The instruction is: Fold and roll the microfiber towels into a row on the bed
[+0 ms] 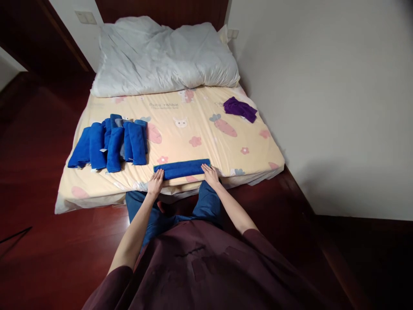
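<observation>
A blue towel [182, 168], folded into a long narrow strip, lies across the near edge of the bed [206, 142]. My left hand [156, 182] rests flat on its left end with fingers stretched out. My right hand [210, 174] lies flat on its right end, fingers also extended. Neither hand grips the towel; both press on it from the near side.
Several rolled blue towels [109, 144] lie side by side on the bed's left part. A crumpled purple cloth [240, 109] sits at the far right by the wall. A white duvet [161, 56] is heaped at the head. Dark wood floor surrounds the bed.
</observation>
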The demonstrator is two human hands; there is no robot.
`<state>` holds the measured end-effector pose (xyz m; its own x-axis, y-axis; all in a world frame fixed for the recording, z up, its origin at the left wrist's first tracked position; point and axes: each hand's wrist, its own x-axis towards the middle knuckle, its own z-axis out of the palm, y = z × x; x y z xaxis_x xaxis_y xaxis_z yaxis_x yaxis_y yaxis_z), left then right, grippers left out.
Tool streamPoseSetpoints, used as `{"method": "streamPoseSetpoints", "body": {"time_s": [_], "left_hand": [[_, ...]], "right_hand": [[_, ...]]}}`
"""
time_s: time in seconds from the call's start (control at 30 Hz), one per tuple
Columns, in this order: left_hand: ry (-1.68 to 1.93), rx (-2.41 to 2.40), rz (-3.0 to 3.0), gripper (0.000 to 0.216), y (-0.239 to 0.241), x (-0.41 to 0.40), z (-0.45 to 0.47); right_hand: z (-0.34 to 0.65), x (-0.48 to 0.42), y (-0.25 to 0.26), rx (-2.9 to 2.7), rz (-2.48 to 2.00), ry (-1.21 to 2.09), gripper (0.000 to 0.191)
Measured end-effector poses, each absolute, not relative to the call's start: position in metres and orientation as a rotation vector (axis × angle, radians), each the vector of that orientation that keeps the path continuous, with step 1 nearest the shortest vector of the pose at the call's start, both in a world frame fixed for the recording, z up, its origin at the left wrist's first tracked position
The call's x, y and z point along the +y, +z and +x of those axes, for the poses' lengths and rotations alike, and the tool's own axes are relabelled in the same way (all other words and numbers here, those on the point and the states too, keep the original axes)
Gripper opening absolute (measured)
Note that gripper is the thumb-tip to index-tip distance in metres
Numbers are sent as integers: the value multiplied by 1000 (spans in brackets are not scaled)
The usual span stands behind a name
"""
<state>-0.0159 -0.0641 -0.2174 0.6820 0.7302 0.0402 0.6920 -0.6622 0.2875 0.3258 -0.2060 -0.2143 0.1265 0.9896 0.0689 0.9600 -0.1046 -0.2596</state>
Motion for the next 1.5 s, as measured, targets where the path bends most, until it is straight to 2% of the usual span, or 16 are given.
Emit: {"method": "streamPoseSetpoints", "body": {"time_s": [0.2,0.43,0.6,0.73,0.87,1.07,1.27,1.5], "left_hand": [[118,1127,2650,66,-207,-61,-21],[280,999,2598,76,-221,-84,-54],[415,1021,2335,77,-220,-81,-59],[461,1114,2063,67,-214,-66,-64],[445,1267,1924,52,-214,-60,-67],[531,1315,1889,44,-220,-52,-60],[564,1399,1865,38,-223,-39,-55],[591,1486,1840,31,-221,-37,-50]], "right_hand": [[327,-200,-208,-1946,-2253,201,55],[322,-244,-216,-1854,-2065,301,60],[328,-250,-217,-1645,-1994,392,66],[343,-238,-216,-1444,-1896,532,59],[351,-231,-223,-1358,-1829,573,44],[352,-221,-231,-1191,-1824,633,29],[349,-212,-224,-1023,-1899,578,41],[347,-211,-216,-1030,-1920,546,44]]}}
